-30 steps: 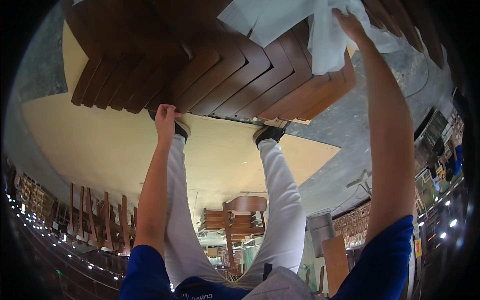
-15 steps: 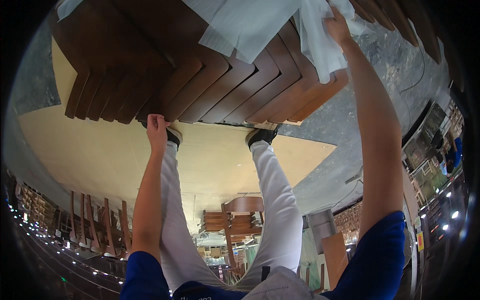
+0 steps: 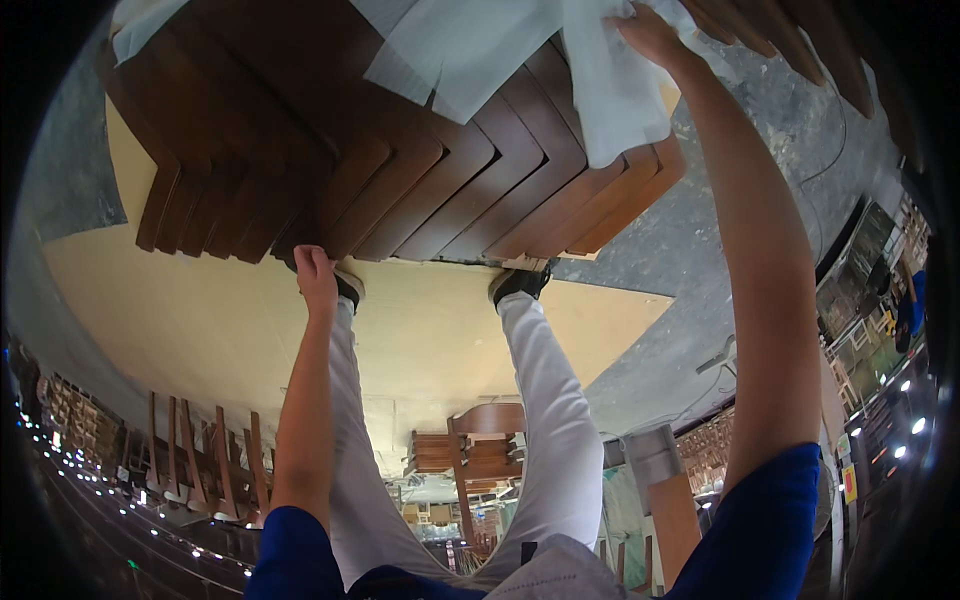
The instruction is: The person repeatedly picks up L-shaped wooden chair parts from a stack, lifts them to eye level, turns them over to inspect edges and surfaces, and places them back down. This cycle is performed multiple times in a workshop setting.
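A row of nested dark brown wooden pieces [image 3: 425,190], each bent at an angle, spans the upper middle. Thin white, see-through sheeting [image 3: 470,55] lies over part of their tops. My right hand [image 3: 648,35] is up at the far right of the row, its fingers closed on a hanging fold of this sheeting. Down at the near ends of the pieces, my left hand [image 3: 318,280] is closed with fingers curled together. Its fingertips meet the wood's lower edge, and what they pinch is hidden.
Flat tan board [image 3: 430,320] lies under my shoes and the wood, over a grey floor [image 3: 650,350]. More brown wooden parts [image 3: 835,65] stand at the upper right, near a thin cable [image 3: 840,150]. Chair frames [image 3: 205,455] and a wooden chair [image 3: 485,420] are behind me.
My right hand has moved left and slightly farther away, and the white sheeting has shifted left with it. My left hand stays at the wood's edge.
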A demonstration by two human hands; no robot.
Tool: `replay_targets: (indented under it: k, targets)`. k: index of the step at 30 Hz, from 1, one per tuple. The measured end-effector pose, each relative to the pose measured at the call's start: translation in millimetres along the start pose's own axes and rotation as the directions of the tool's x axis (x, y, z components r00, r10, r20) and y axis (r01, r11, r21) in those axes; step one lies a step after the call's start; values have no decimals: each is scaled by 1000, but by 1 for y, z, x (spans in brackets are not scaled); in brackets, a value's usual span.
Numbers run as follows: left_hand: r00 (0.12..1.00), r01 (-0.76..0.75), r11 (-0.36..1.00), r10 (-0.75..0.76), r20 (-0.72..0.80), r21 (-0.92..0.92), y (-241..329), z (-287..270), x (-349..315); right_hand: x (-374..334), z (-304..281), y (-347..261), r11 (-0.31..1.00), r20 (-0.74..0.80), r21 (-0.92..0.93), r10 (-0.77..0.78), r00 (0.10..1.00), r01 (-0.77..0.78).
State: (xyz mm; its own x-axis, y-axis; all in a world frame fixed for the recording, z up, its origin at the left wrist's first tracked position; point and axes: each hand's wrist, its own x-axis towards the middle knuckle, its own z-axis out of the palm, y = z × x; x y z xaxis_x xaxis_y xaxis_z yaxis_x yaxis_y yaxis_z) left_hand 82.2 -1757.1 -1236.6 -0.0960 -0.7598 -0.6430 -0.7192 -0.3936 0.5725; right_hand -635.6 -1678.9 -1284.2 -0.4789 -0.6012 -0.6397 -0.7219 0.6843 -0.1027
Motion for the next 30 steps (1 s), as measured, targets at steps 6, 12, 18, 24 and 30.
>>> replay_targets:
  k: [6, 12, 18, 24, 30]
  targets:
    - [994, 90, 988, -81, 75, -125, 8, -6, -3, -32, -66, -8, 809, 363, 574, -111, 925, -128]
    - [951, 306, 890, -270, 150, -338, -16, -7, -21, -191, 28, 60, -78, -363, 905, 370, 855, 418]
    - [757, 572, 809, -454, 470, -139, -42, 30, -63, -353, 199, 27, -126, 329, 911, 794, 510, -392]
    - [479, 426, 858, -482, 734, 286, 6, 140, -105, -316, 218, -3, -143, 144, 988, 740, 657, -55]
    - [441, 786, 608, -425, 790, -112, 70, 239, -157, -312, 203, 1, -219, 180, 976, 743, 645, -20]
